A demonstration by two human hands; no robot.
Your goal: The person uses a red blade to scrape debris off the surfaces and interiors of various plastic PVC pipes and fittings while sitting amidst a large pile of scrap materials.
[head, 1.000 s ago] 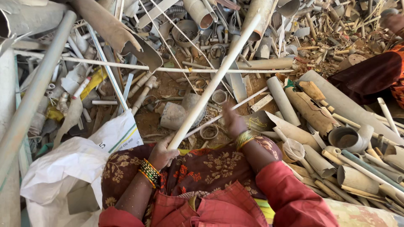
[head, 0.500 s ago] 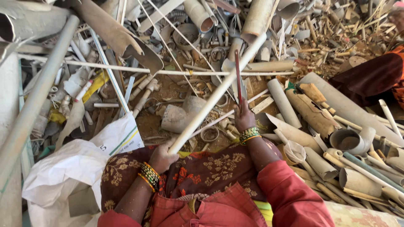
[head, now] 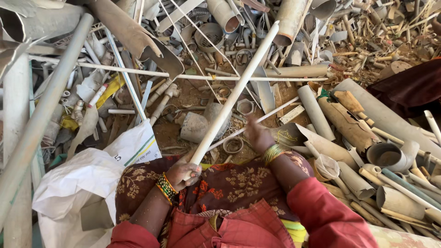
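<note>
Lowered since a moment ago, my right hand [head: 258, 134] blurs above the ground, grip unclear. My left hand [head: 183, 173] clamps the long white pipe [head: 234, 95]; the white sack [head: 76, 193] beside my knee gapes.

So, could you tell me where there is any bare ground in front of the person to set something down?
One small patch of brown dirt lies bare between the white sack, the grey pipe stub and the long white pipe held in the left hand. Everywhere else is crowded: stacked tubes right of the blurred right hand, tangled rods and fittings above.
</note>
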